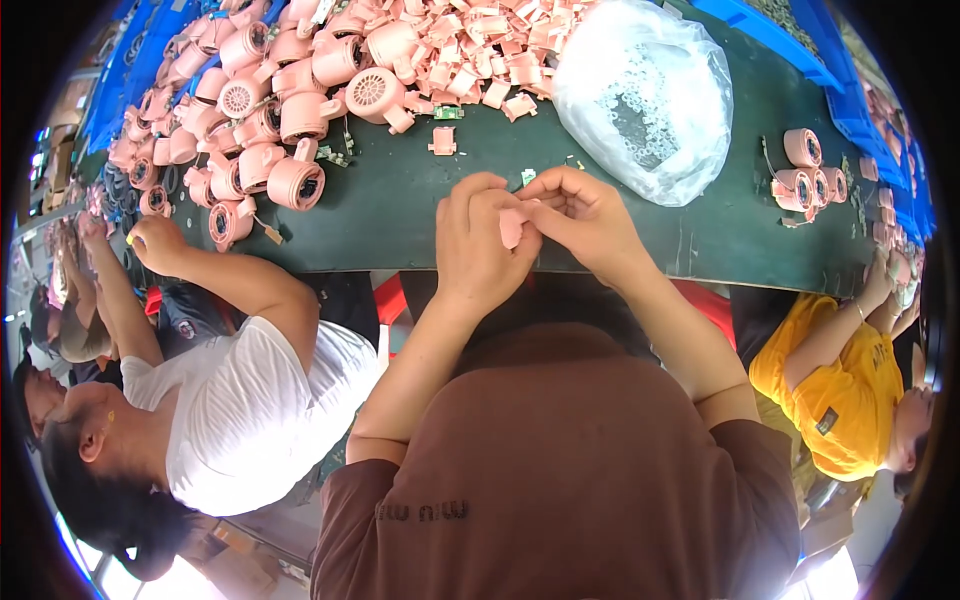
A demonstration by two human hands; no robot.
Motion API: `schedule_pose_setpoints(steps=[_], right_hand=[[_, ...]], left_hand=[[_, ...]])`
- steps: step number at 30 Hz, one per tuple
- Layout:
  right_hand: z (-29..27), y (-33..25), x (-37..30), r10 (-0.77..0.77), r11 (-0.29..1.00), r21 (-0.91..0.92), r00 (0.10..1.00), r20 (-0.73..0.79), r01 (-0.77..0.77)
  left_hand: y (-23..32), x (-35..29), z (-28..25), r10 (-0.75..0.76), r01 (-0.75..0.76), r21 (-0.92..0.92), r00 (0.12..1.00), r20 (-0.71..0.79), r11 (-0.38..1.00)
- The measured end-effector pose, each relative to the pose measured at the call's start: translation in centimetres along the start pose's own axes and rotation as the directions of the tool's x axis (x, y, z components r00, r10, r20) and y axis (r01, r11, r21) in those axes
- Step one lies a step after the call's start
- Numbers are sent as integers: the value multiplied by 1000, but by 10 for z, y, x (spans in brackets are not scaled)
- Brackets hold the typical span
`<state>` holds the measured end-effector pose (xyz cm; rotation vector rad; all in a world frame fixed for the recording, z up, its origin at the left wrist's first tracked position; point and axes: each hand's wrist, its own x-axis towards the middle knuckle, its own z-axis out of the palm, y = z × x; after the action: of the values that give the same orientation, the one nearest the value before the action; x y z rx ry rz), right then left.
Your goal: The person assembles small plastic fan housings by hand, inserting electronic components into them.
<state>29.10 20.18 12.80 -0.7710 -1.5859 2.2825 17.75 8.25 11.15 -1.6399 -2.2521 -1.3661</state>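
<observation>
Just over the near edge of the table, both of my hands are held together. My left hand (474,238) is closed around a small pink plastic piece (512,229), part of which shows between the fingers. My right hand (592,222) meets it from the other side, its thumb against the piece and its index finger bent in a pinch. Whatever its fingertips hold is hidden. A tiny green and white circuit board (528,177) shows just beyond the fingertips. Farther off, a flat pink plastic part (443,141) lies on the dark green table (385,235).
Round pink housings (297,182) pile up at left, beside a heap of small pink parts (480,45). A clear plastic bag (650,100) of small transparent pieces sits at far right centre. More housings (803,147) stand right. Co-workers sit either side, in white (270,400) and yellow (830,390).
</observation>
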Motion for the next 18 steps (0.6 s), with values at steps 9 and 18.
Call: schedule_pose_setpoints(steps=[9,18], right_hand=[[-2,-12,-5,131,989,72,991,-1,-130],[1,-6,-6,91,992,87,996,-23,-89]], left_hand=[[1,-3,-1,-21,21,-16,999,-42,1000],[-2,-2,2,28,-29,-9,999,-39,1000]])
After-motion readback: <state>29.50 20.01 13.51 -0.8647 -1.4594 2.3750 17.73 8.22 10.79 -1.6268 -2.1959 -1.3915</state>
